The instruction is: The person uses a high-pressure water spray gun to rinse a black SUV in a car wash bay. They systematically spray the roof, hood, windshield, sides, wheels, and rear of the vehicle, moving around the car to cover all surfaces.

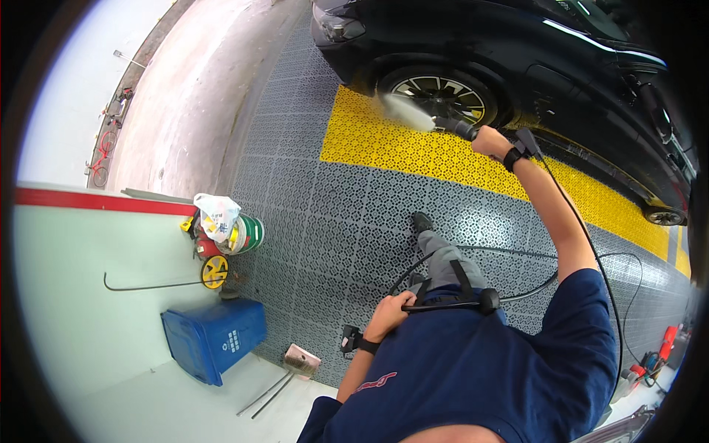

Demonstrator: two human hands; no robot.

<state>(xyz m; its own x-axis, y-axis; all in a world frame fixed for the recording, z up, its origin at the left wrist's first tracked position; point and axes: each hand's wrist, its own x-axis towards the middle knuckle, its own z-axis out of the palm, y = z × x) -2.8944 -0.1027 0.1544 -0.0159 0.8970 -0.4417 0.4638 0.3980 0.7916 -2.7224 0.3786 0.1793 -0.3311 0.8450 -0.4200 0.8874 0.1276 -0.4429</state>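
Car [465, 40] being sprayed

The car runs off the top. Wetting its wheel [443, 98] seems the step in hand; mist [406, 111] veils part. The hose [509, 252], partly hidden, looks clasped in the left hand [388, 314]. The right hand [490, 143] clamps the gun [456, 128] near the wheel; sweeping on would call for slack.

The car [517, 63] stands ahead on the floor [292, 151], the bin [214, 340] at left, the bucket [252, 233] beyond it
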